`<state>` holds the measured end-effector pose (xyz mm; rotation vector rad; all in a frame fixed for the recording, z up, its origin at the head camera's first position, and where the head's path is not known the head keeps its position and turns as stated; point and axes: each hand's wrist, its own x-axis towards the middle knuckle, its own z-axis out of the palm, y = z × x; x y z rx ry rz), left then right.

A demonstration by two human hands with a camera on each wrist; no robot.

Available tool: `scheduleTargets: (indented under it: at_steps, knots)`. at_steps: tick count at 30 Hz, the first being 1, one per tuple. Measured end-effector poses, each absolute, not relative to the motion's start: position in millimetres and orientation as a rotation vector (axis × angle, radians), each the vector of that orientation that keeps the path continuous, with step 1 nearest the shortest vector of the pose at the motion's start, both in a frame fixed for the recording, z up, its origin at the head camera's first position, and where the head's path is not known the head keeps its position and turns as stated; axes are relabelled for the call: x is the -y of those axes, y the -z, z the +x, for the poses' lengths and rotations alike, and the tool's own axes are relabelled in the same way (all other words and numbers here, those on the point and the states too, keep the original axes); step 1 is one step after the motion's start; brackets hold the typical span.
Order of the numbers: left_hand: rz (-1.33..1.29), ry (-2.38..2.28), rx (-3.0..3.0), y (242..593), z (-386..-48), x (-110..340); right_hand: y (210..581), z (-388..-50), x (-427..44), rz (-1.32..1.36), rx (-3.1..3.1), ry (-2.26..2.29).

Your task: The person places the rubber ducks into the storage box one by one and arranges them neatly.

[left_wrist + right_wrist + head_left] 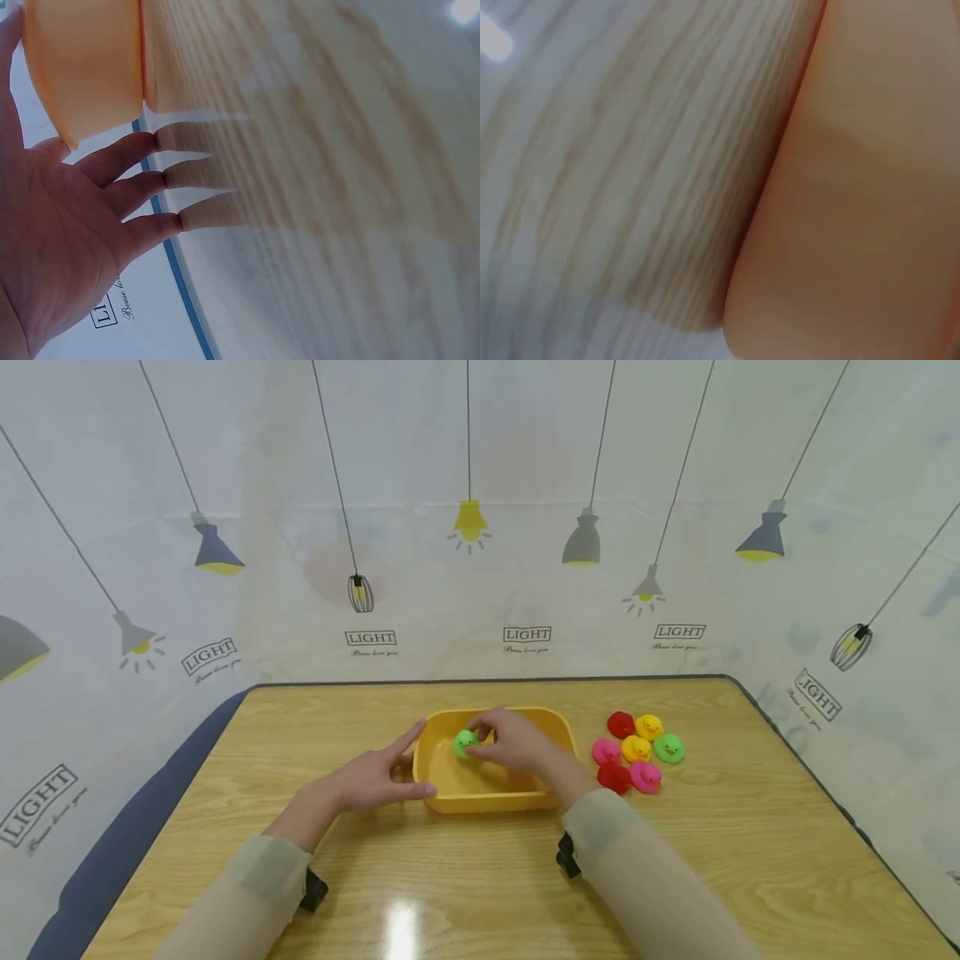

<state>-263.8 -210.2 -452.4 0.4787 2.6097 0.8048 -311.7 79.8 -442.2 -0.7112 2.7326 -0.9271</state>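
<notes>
A white backdrop [465, 602] printed with hanging lamps and the word LIGHT stands behind the far edge of the desk [480, 877]. The desk has a wood-grain top and a dark edge. A yellow tray [487, 804], rounded at the corners, sits on the far half of the desk, near the middle. The left hand [369, 779] is spread at the left end of the tray, thumb and index finger touching the rim. The right hand [517, 743] reaches over the tray and pinches a green duck [465, 743] between thumb and fingers, within the left part of the tray. To the right of the tray, a cluster of seven toys [637, 748] rests on the desk: two red, two yellow, two pink and one green, the green one farthest right.
</notes>
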Motion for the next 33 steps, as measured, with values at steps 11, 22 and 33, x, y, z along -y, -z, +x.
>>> scheduleTargets:
  at_steps: [11, 22, 33]
  knots:
    - [0.495, -0.801, -2.615, 453, -265, 210, 450, -314, -62, -0.689, -2.672, 0.926]
    - [0.500, -0.838, -2.601, 453, -264, 209, 462, -314, -61, -0.662, -2.658, 0.917]
    - [0.492, -0.826, -2.610, 453, -263, 210, 467, -314, -59, -0.663, -2.686, 0.916]
